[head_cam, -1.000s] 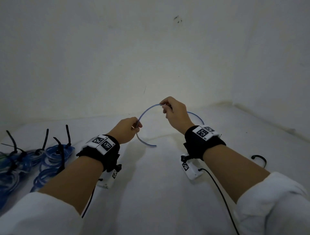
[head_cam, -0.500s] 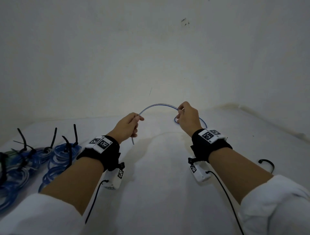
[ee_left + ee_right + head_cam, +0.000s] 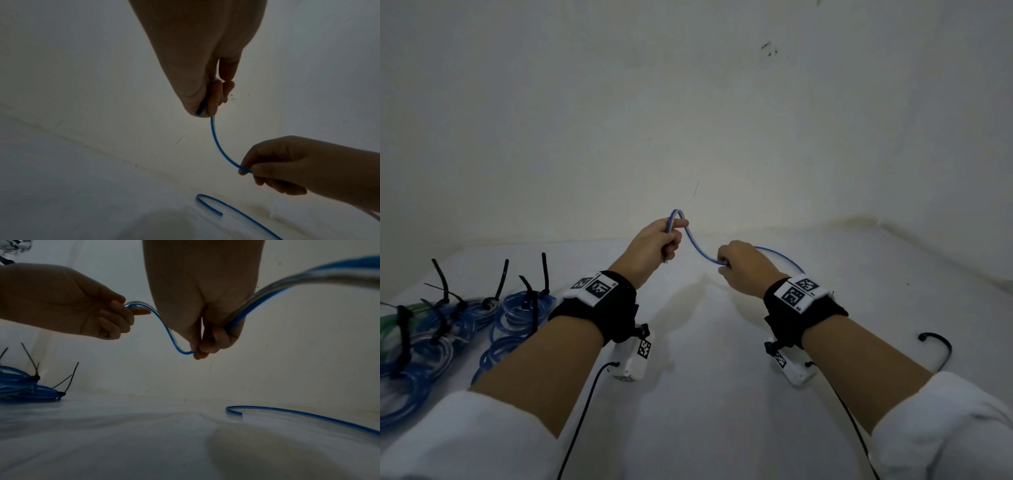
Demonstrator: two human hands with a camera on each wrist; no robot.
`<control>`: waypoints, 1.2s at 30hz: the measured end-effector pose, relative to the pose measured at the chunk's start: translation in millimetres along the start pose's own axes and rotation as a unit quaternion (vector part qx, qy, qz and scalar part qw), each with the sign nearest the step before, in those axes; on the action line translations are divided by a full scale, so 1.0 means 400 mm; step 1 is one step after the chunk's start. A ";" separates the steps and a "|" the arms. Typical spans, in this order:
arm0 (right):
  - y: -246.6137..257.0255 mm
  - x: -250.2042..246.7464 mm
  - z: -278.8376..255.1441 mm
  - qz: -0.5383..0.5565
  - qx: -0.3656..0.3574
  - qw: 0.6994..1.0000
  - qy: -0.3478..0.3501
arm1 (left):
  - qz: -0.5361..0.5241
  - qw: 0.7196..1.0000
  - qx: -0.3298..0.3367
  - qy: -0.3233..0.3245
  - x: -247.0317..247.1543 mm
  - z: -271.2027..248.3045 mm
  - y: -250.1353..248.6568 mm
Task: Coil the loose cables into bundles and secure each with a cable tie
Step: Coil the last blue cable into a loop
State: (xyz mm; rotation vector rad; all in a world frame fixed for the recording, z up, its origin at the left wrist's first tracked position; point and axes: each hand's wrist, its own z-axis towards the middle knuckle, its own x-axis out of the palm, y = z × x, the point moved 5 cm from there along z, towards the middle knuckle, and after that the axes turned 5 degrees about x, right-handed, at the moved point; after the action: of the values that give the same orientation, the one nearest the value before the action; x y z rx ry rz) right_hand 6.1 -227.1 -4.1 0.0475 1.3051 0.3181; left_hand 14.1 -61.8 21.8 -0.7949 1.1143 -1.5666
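Hands pinch cable [image 3: 697,248]: left hand [image 3: 654,245] at 10 o'clock (raised), right hand [image 3: 744,265] lower; fingers curled round it.

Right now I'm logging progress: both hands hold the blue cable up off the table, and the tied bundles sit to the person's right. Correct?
Not quite. The left hand and right hand do hold the blue cable up, but the tied bundles sit to the person's left, as the head view shows.

The thin blue translucent plastic cable [image 3: 697,248] is looking glossy and smooth; the white cloth-covered worktop [image 3: 722,394] is appearing matt; the black plastic cable ties [image 3: 544,274] are showing dull.
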 end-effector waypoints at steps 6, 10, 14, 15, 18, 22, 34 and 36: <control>0.059 -0.013 -0.016 -0.026 -0.126 0.992 -0.007 | 0.220 0.969 0.107 -0.017 0.008 0.000 -0.009; 0.084 -0.040 -0.028 -0.042 -0.203 0.974 -0.086 | 0.315 0.943 0.102 0.028 0.012 0.001 0.021; 0.089 -0.060 -0.035 0.005 -0.226 0.966 -0.125 | 0.399 0.905 0.127 0.076 0.028 -0.012 0.019; 0.087 -0.064 -0.036 0.016 -0.227 0.964 -0.137 | 0.425 0.892 0.127 0.082 0.030 -0.014 0.018; 0.075 -0.072 -0.033 0.044 -0.210 0.963 -0.163 | 0.420 0.897 0.111 0.086 0.027 -0.022 0.019; 0.068 -0.070 -0.033 0.097 -0.193 0.965 -0.150 | 0.404 0.905 0.091 0.097 0.027 -0.026 0.017; 0.027 -0.042 -0.016 0.256 -0.102 0.958 -0.085 | 0.146 0.983 0.022 0.105 0.065 -0.030 0.006; 0.008 -0.029 -0.013 0.266 -0.062 0.960 -0.061 | 0.101 0.992 0.016 0.072 0.061 -0.031 -0.005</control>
State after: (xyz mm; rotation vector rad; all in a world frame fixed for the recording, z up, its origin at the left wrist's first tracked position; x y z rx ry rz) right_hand -2.2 -227.6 6.0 0.3108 1.1312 0.8431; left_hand -4.4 -81.8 18.5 -0.5360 1.2296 -1.4839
